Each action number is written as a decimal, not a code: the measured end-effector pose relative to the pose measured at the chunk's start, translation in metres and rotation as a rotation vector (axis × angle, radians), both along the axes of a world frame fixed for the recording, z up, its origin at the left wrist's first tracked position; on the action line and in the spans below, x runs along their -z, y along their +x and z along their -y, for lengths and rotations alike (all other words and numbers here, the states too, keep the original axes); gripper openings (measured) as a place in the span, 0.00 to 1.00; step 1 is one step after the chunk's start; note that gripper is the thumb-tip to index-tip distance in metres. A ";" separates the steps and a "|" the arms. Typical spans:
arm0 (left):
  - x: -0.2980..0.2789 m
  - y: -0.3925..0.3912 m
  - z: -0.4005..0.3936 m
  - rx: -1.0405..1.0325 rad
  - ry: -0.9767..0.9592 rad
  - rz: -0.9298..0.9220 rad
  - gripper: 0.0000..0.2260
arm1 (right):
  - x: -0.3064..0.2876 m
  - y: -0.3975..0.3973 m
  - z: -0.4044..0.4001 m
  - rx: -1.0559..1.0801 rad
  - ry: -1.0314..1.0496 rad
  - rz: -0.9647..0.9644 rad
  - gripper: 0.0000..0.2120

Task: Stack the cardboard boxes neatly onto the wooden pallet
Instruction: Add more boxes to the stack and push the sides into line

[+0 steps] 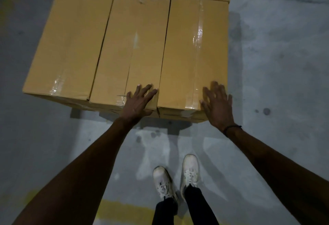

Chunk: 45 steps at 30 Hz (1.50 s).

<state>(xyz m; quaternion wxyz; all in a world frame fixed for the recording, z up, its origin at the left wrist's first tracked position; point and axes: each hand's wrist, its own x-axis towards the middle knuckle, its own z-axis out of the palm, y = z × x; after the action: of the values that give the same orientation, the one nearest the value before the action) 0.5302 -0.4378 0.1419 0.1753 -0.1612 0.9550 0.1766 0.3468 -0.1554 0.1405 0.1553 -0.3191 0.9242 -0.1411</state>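
Cardboard boxes sit packed tight in rows, three long ones in the near row, and I'm looking straight down at them. My left hand [138, 102] lies flat on the near end of the middle box [131, 50], fingers [145, 89] spread and straight, gripping nothing, tips right by the seam with the right box [194, 52]. My right hand [218, 105] rests open on that right box's near outer corner, fingers splayed, also holding nothing. The left box [71, 43] is well off past my left fingers. Under the near edge there's a dark shadowed base, can't tell if it's the pallet. My white sneakers [178, 176] are on the concrete floor [276, 64] below my hands.
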 end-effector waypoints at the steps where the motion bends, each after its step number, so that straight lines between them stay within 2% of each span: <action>1: -0.001 0.002 0.003 -0.011 0.003 0.008 0.44 | -0.002 0.005 0.009 -0.083 0.012 -0.003 0.30; 4: -0.002 0.001 0.006 -0.006 0.035 0.044 0.46 | -0.006 0.024 0.045 -0.251 0.052 0.075 0.32; 6: -0.001 -0.004 0.004 0.023 0.039 0.042 0.48 | -0.007 0.034 0.072 -0.360 0.110 0.044 0.35; 10: 0.006 -0.012 0.004 0.093 0.010 0.021 0.49 | 0.000 0.050 0.116 -0.504 0.230 0.000 0.50; 12: 0.010 -0.012 0.007 0.120 -0.019 0.034 0.49 | 0.007 0.056 0.125 -0.501 0.275 -0.041 0.54; 21: 0.009 -0.016 0.008 0.139 -0.057 0.094 0.48 | 0.014 0.060 0.133 -0.474 0.314 -0.060 0.48; 30: 0.006 -0.021 0.010 0.156 -0.095 0.125 0.48 | 0.018 0.060 0.134 -0.474 0.330 -0.081 0.49; 36: 0.006 -0.014 0.018 0.161 0.042 0.046 0.47 | 0.011 0.058 0.131 -0.492 0.317 -0.068 0.49; 45: 0.007 0.010 0.054 0.100 0.038 -0.001 0.46 | 0.007 0.059 0.134 -0.506 0.333 -0.091 0.46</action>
<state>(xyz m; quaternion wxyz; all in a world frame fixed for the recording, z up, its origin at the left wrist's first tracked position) 0.5406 -0.4916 0.1353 0.1866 -0.1100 0.9584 0.1857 0.4061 -0.2894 0.1338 0.1944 -0.5152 0.8318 0.0700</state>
